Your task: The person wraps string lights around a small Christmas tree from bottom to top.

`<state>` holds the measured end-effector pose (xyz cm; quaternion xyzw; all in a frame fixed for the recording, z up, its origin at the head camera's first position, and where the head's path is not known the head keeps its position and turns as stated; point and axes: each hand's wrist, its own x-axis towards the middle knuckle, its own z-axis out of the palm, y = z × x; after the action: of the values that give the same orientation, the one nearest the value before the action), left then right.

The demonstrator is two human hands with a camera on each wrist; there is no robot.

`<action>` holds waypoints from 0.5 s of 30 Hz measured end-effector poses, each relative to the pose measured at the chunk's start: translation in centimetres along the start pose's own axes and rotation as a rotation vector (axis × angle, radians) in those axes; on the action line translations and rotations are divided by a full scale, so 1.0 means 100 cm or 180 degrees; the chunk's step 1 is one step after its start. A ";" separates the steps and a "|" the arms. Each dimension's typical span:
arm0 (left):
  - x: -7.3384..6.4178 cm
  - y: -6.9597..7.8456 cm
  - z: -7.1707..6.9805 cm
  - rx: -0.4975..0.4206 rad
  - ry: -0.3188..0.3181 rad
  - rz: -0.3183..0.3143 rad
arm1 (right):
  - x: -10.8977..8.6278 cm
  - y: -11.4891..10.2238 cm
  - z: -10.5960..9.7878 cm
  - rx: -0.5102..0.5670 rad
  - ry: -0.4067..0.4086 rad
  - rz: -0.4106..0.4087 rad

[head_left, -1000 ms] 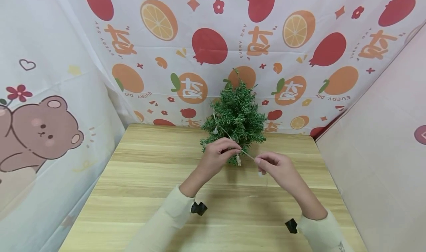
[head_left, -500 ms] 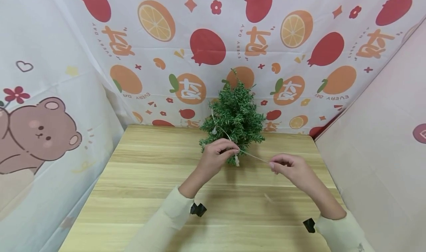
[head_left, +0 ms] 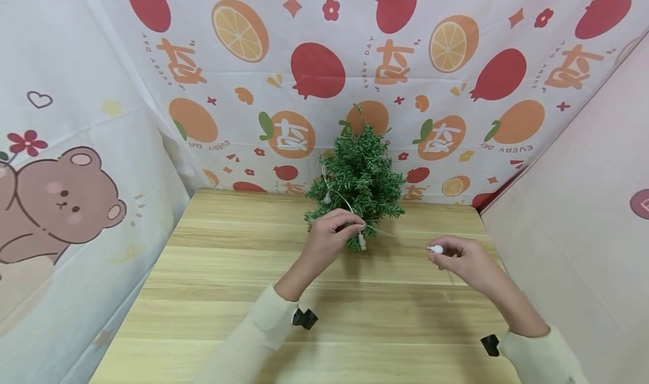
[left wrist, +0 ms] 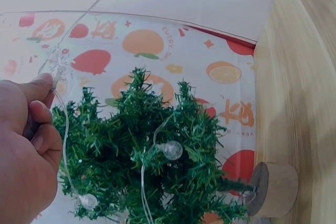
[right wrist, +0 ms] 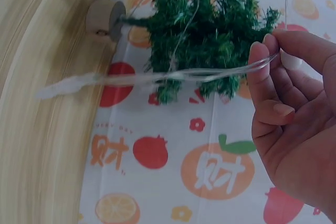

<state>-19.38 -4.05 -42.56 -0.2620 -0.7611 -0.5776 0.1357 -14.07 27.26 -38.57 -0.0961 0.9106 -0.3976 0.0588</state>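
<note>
A small green artificial Christmas tree [head_left: 362, 173] stands on the table, partly wound with string lights [right wrist: 173, 75]. Clear round bulbs [left wrist: 172, 150] on thin transparent wire show among its branches. At the tree's lower front, my left hand [head_left: 329, 233] pinches the wire beside a clear snowflake-shaped piece [left wrist: 60, 62]. Off to the right of the tree, my right hand [head_left: 466, 258] pinches another stretch between thumb and fingers, a white round bulb [head_left: 438, 249] at its fingertips. Between both hands the wire spans fairly straight. From the right fingers, a bundled length with a whitish end [right wrist: 68, 86] hangs.
Under the tree is a round wooden base [left wrist: 278, 190]. The wooden table [head_left: 213, 294] meets a fruit-print cloth [head_left: 248, 142] at its back edge. Pale cloths rise at both sides, the left cloth [head_left: 66, 271] printed with a bear.
My right hand has moved right, away from the tree, widening the span of wire between the hands; the white bulb now shows at its fingertips. My left hand stays nearly in place.
</note>
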 end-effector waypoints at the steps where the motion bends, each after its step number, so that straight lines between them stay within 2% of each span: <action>1: 0.000 0.001 0.001 -0.0038 0.0003 0.0003 | -0.001 0.003 -0.003 -0.0019 0.0017 -0.0018; 9: 0.007 0.008 0.015 -0.0138 0.0050 0.0012 | -0.015 0.020 -0.025 -0.0331 0.0190 -0.0029; 15: 0.021 0.017 0.029 -0.0156 0.0157 0.0018 | -0.022 0.030 -0.044 -0.0442 0.0166 -0.0175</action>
<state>-19.94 -0.49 -40.94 -0.2531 -0.7425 -0.6019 0.1496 -13.08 32.91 -37.73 -0.1146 0.9342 -0.3373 0.0173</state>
